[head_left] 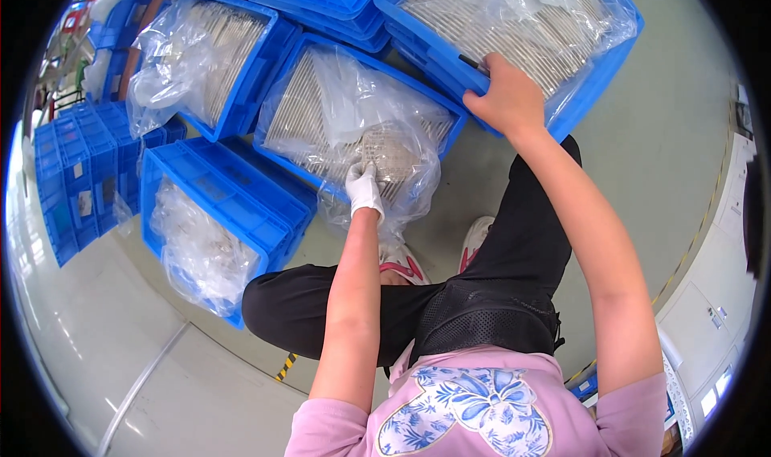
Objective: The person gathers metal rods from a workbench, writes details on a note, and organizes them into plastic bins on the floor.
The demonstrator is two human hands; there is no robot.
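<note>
My left hand [364, 190], in a white glove, pinches the edge of a thin greyish patterned panel [389, 155]. The panel lies tilted over the middle blue crate [446, 104], partly under clear plastic film [357, 87]. Rows of thin panels [293, 108] stand on edge in that crate. My bare right hand [507, 95] is closed round a slim black pen-like stick [472, 62]. It hovers at the near left rim of the right blue crate [614, 59], which holds more upright panels [526, 39] under film.
Another film-lined crate [261, 71] of panels stands at the left. Below it sits a tilted blue crate [217, 176] with crumpled plastic [201, 244]. Stacked blue crates [76, 168] rise at the far left. White cabinets [707, 296] line the right side.
</note>
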